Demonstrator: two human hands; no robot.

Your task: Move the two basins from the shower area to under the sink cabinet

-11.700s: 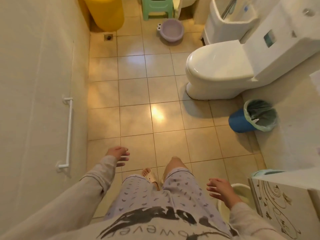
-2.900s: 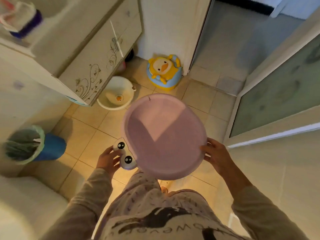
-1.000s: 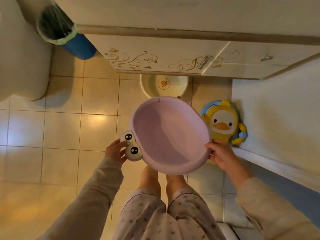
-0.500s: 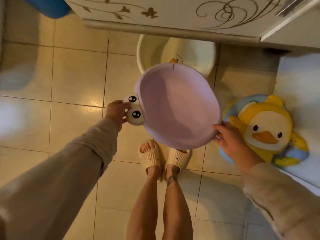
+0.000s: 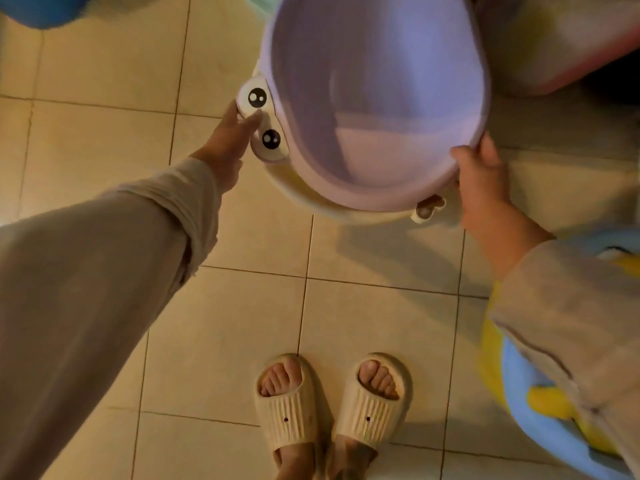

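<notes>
Two basins show: one lilac plastic basin and one cream plastic basin under it, only its rim visible. Two round cartoon eyes stick out at the lilac rim. Two hands are in view, the left hand and the right hand. Two ribbed cream slippers stand on the tiled floor. One yellow-and-blue duck toy sits at the floor's right edge.

Beige tiled floor with dark grout lines. Pair of cream ribbed slides side by side near the bottom edge. Blue and yellow duck potty seat at the right edge, blue bin up in the top-left corner.
</notes>
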